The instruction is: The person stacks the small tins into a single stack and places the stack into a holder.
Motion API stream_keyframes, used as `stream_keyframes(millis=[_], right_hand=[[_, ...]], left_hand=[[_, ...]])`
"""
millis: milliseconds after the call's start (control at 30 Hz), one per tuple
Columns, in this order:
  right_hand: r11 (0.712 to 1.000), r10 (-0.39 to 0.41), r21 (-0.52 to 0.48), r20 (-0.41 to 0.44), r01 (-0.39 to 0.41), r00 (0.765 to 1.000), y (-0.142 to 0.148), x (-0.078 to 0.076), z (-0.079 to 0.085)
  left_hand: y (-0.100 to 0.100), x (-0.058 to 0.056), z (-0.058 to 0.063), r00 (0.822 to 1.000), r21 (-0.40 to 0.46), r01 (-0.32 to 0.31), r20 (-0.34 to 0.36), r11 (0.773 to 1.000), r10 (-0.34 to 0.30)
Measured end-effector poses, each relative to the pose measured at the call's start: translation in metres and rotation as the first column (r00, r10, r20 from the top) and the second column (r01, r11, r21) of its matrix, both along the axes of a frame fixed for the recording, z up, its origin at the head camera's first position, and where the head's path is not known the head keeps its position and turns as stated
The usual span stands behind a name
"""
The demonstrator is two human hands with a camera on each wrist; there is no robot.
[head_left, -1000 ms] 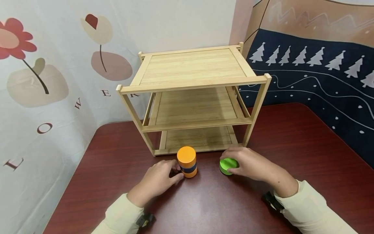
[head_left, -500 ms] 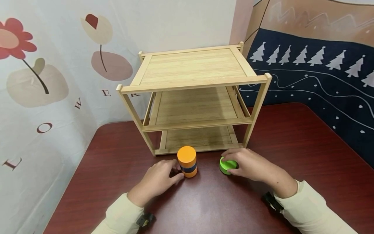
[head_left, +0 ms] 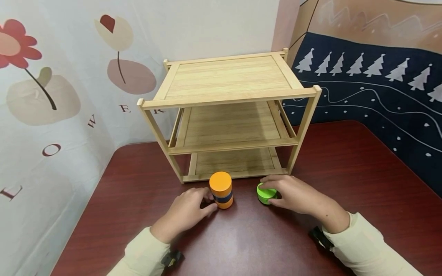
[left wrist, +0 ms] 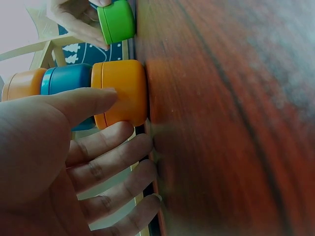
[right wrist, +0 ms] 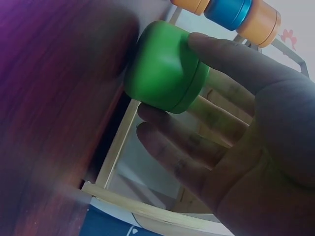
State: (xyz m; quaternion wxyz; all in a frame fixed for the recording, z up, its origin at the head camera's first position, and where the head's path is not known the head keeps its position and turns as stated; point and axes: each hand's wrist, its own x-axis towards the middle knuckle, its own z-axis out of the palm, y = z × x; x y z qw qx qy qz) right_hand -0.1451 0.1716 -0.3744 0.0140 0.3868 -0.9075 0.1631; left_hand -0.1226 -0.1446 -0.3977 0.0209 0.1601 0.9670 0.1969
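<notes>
A stack of three small round lidded tins stands on the table, with an orange top tin, a blue middle tin and an orange bottom tin. My left hand is at the stack's left side. Its thumb lies against the bottom tin, the index fingertip comes up to that tin's edge, and the other fingers extend loosely beyond. Right of the stack is a green tin of similar shape. My right hand holds it between the thumb in front and the fingers behind, low at the table.
Directly behind the tins rises a three-tier wooden shelf, its lowest board close to the tabletop. The dark red table reaches out to both sides. A flower-print cloth hangs at left, and a navy tree-print cloth at right.
The right hand and the green tin have shifted slightly left, towards the stack. The left hand and the stacked tins stay where they were.
</notes>
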Motion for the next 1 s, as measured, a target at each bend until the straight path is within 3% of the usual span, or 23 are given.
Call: stream_keyframes(millis=[667, 1000], right_hand=[[1.000, 0.028, -0.013, 0.003, -0.028, 1.000, -0.0022, 0.0020, -0.0007], [1.000, 0.019, -0.015, -0.063, -0.020, 0.998, -0.0045, 0.0049, 0.0051]], left_hand=[[-0.0001, 0.0001, 0.0010, 1.000, 0.005, 0.002, 0.002, 1.000, -0.002], [-0.0001, 0.0003, 0.0018, 1.000, 0.002, 0.001, 0.001, 1.000, -0.001]])
